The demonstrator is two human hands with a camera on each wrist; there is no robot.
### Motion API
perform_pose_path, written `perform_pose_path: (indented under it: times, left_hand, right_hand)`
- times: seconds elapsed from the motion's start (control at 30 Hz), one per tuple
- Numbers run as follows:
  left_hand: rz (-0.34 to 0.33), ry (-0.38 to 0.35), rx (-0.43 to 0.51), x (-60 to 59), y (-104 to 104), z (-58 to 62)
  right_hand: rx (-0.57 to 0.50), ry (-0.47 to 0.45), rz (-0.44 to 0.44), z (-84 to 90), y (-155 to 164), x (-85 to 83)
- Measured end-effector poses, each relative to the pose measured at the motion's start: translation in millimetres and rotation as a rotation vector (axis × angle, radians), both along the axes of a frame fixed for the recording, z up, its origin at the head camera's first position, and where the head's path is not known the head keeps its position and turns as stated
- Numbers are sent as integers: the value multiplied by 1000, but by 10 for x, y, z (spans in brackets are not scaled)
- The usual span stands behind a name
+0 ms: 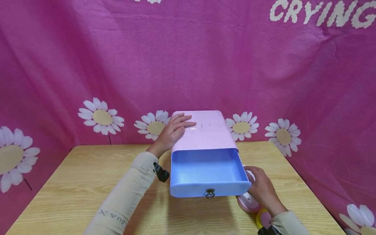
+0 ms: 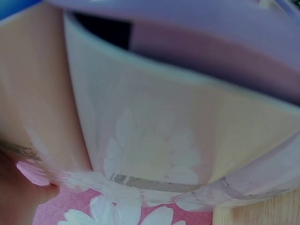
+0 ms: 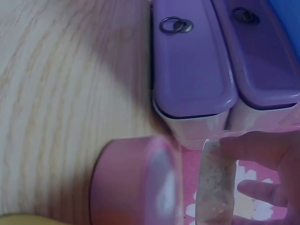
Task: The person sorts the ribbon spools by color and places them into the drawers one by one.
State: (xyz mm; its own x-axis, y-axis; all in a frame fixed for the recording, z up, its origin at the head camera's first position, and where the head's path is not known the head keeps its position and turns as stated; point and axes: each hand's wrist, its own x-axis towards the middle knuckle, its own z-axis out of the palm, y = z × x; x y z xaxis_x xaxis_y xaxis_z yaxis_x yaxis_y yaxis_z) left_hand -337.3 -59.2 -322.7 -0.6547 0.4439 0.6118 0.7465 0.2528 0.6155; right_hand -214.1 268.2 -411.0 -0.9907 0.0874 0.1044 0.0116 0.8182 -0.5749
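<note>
Fingers [image 1: 183,121] rest flat on the pink cabinet [image 1: 205,130], blue drawer [image 1: 207,176] pulled toward the wearer

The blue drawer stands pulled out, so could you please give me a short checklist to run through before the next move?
1. Blue drawer open far enough: ok, pulled well out of the pink cabinet.
2. Drawer inside free: ok, nothing shows in it.
3. Cabinet steadied: ok, left hand lies flat on its top.
4. Right hand has a grip on the pink container: cannot tell; it is at the container, finger hold unclear.
5. Container lid shut: cannot tell.
</note>
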Motion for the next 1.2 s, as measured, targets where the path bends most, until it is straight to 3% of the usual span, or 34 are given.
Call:
perform_pose_path:
  times: [0.23, 1.2]
  left_hand:
    - [14, -7, -14, 1, -3, -5]
    - [0, 6, 4, 6, -2, -2]
  right_hand:
    - [-9, 53, 1, 145, -3, 70]
    - [-34, 483, -1, 609, -11, 297]
